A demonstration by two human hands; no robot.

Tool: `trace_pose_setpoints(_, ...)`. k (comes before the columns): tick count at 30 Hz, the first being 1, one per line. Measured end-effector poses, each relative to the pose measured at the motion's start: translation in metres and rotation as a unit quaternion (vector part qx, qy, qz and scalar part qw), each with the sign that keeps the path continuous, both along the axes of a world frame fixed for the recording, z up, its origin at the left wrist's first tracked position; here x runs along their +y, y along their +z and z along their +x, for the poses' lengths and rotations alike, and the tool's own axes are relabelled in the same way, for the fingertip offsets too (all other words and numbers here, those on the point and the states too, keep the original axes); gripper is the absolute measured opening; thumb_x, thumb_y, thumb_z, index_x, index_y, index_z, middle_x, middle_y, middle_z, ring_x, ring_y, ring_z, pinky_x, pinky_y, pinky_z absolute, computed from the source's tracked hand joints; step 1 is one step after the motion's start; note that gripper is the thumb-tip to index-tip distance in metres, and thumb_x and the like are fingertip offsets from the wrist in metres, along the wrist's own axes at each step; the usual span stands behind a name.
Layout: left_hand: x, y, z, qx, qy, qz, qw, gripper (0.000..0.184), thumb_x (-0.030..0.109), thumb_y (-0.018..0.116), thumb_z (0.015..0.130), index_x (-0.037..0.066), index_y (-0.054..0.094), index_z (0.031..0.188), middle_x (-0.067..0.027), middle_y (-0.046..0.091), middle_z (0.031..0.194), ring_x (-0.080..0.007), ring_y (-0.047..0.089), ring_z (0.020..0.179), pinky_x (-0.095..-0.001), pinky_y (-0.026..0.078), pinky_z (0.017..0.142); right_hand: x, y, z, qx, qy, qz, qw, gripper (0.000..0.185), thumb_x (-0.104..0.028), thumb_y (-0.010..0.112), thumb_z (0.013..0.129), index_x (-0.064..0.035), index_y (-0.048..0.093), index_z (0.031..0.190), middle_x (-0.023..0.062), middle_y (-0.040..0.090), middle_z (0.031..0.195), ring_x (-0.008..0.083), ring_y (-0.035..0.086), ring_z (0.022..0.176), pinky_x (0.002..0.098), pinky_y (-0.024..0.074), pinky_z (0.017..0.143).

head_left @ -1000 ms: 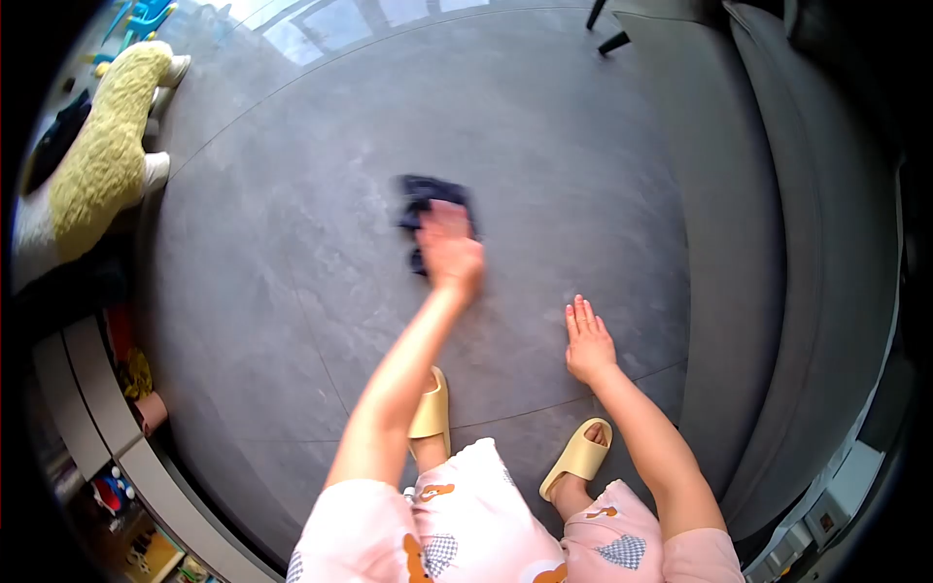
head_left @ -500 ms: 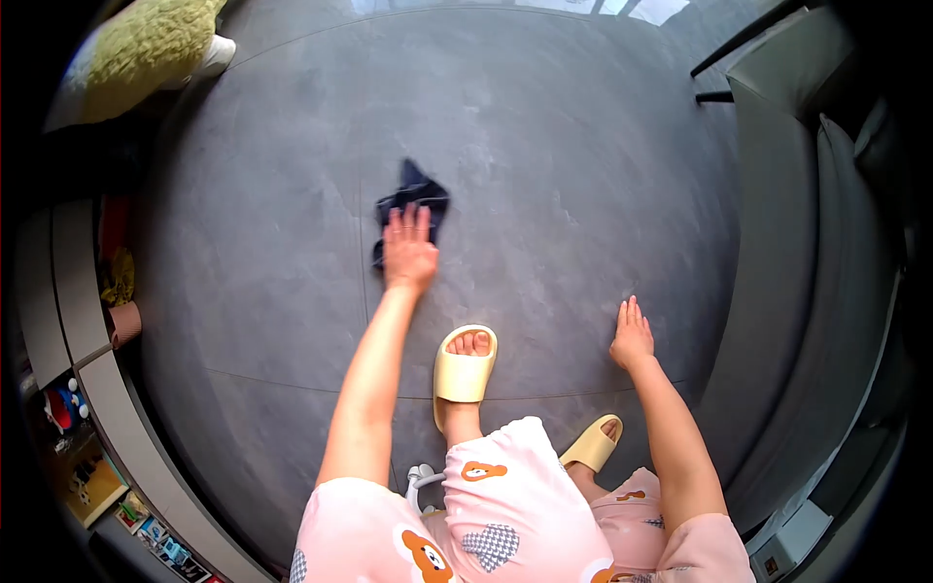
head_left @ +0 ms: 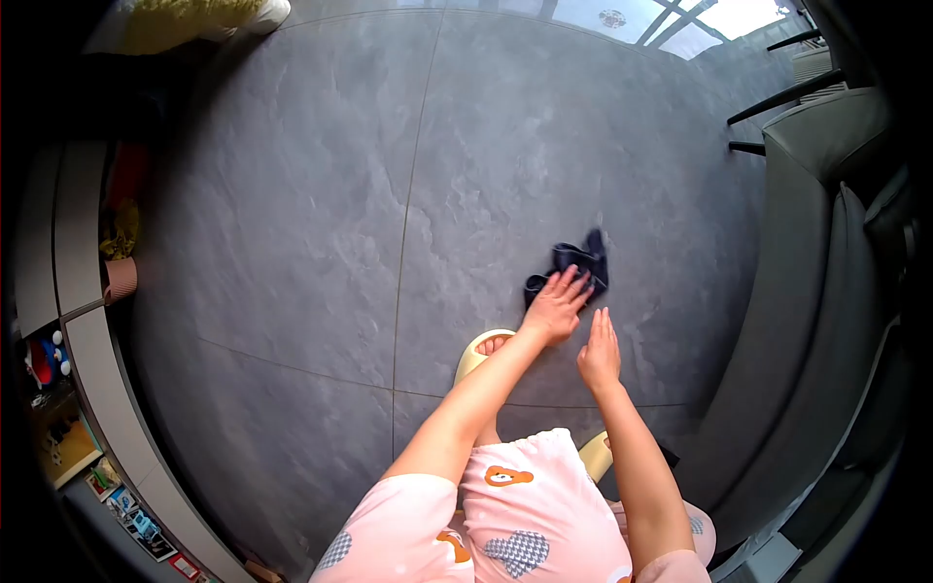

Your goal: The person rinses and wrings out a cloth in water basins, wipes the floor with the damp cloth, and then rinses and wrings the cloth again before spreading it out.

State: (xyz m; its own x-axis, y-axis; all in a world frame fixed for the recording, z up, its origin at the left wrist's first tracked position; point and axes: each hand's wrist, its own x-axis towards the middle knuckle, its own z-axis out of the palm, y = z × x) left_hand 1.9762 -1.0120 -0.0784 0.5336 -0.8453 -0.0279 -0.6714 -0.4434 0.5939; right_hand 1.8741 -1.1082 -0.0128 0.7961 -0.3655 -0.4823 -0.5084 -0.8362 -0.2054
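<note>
A dark navy cloth (head_left: 593, 255) lies crumpled on the grey tiled floor, right of the middle. My left hand (head_left: 554, 313) reaches across to it, fingers spread and laid over its near edge, pressing rather than gripping. Just to the right and nearer to me is my right hand (head_left: 600, 358), its fingers stretched straight out and holding nothing. A small gap separates it from the cloth. Partly hidden behind my left forearm, a pale yellow slipper (head_left: 470, 358) is on one foot. Another yellow slipper (head_left: 596, 455) shows beside my right forearm.
A dark grey sofa (head_left: 777, 291) runs along the right side, with thin black chair legs (head_left: 782, 95) beyond it. On the left stands a low cabinet (head_left: 121, 389) with small items on open shelves. A pink rolled item (head_left: 120, 279) juts from it.
My left hand has swept the cloth to the right and somewhat nearer to me. My right hand has shifted slightly left, so both hands are now close together. The view has shifted too.
</note>
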Motion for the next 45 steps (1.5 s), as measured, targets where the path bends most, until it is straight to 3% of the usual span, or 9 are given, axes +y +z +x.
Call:
trace_pose_setpoints(4,0.025,-0.007,0.001,-0.047,-0.094,0.023,0.994,0.058,0.03,0.056,0.075,0.014,0.045,0.13,-0.0048,0.038,0.137,-0.0265,0.017,0.136,-0.0438,0.013,0.111,-0.01,0.007,0.0,0.012,0.019,-0.014,1.0,0.065,0.0,0.05,0.074,0.004,0.027,0.134,0.0218,0.027,0.141,0.0321,0.03,0.13,0.0385,0.0256,0.106)
trace_pose_setpoints(10,0.232,0.0,0.053,-0.055,0.245,0.16,0.955,0.066,0.021,0.05,0.075,0.012,0.03,0.138,-0.0124,0.035,0.138,-0.0362,0.023,0.132,-0.0478,0.022,0.105,0.012,0.015,0.054,0.04,0.081,-0.042,0.995,0.064,0.0,0.048,0.074,0.0031,0.027,0.135,0.0192,0.026,0.143,0.0293,0.028,0.131,0.0369,0.0243,0.108)
trace_pose_setpoints(15,0.401,-0.023,0.04,-0.112,0.484,0.241,0.834,0.063,0.021,0.043,0.08,0.011,0.025,0.14,-0.0176,0.028,0.142,-0.0413,0.023,0.13,-0.0492,0.021,0.105,0.049,0.027,0.106,0.01,0.108,-0.021,0.994,0.062,0.0,0.046,0.075,0.0026,0.028,0.135,0.0174,0.026,0.143,0.0281,0.028,0.132,0.0357,0.0246,0.108)
trace_pose_setpoints(20,0.369,-0.052,0.045,-0.074,0.705,0.267,0.653,0.06,0.026,0.041,0.083,0.007,0.027,0.139,-0.026,0.036,0.132,-0.0474,0.028,0.124,-0.0528,0.024,0.102,0.063,0.035,0.127,-0.03,0.101,0.007,0.994,0.062,0.002,0.045,0.074,0.0035,0.029,0.134,0.0189,0.028,0.142,0.0292,0.03,0.13,0.0354,0.0264,0.107)
trace_pose_setpoints(26,0.168,0.0,0.029,-0.047,0.36,0.107,0.926,0.059,0.023,0.049,0.075,0.008,0.039,0.132,-0.0142,0.028,0.143,-0.0381,0.025,0.13,-0.049,0.024,0.103,0.05,0.025,0.109,-0.02,0.145,0.044,0.988,0.063,0.002,0.045,0.073,0.0047,0.029,0.133,0.0215,0.029,0.14,0.0308,0.031,0.129,0.0362,0.0279,0.106)
trace_pose_setpoints(31,0.125,-0.012,0.056,-0.042,-0.017,-0.048,0.998,0.055,0.022,0.06,0.07,0.021,0.051,0.125,-0.0018,0.047,0.13,-0.0244,0.03,0.131,-0.0427,0.025,0.106,0.021,0.011,0.114,0.007,0.191,0.059,0.98,0.063,-0.003,0.049,0.073,0.0041,0.03,0.133,0.0215,0.031,0.14,0.0311,0.033,0.128,0.0359,0.0287,0.106)
trace_pose_setpoints(37,0.229,-0.014,0.169,-0.156,0.268,0.185,0.933,0.059,0.022,0.046,0.081,0.017,0.031,0.138,-0.0093,0.029,0.143,-0.0343,0.025,0.131,-0.0488,0.026,0.104,-0.024,0.007,0.141,0.057,0.236,0.063,0.968,0.063,-0.004,0.049,0.075,0.0025,0.029,0.135,0.019,0.03,0.141,0.0285,0.032,0.129,0.0338,0.0289,0.106)
trace_pose_setpoints(41,0.191,-0.021,0.158,-0.141,0.399,0.181,0.888,0.062,0.021,0.043,0.081,0.01,0.027,0.139,-0.0148,0.019,0.147,-0.0408,0.02,0.131,-0.0504,0.022,0.104,-0.065,0.002,0.147,-0.003,0.254,0.057,0.966,0.044,-0.004,0.05,0.074,-0.0006,0.048,0.118,0.0159,0.048,0.125,0.0278,0.046,0.116,0.034,0.0387,0.097)
trace_pose_setpoints(45,0.089,-0.006,0.122,-0.081,0.175,0.148,0.97,0.063,0.023,0.049,0.076,0.009,0.035,0.135,-0.012,0.02,0.147,-0.0371,0.019,0.133,-0.0507,0.021,0.105,-0.104,0.012,0.156,0.025,0.232,0.102,0.967,0.022,-0.004,0.051,0.072,-0.0047,0.059,0.093,0.0109,0.062,0.097,0.0276,0.058,0.093,0.0365,0.0464,0.083)
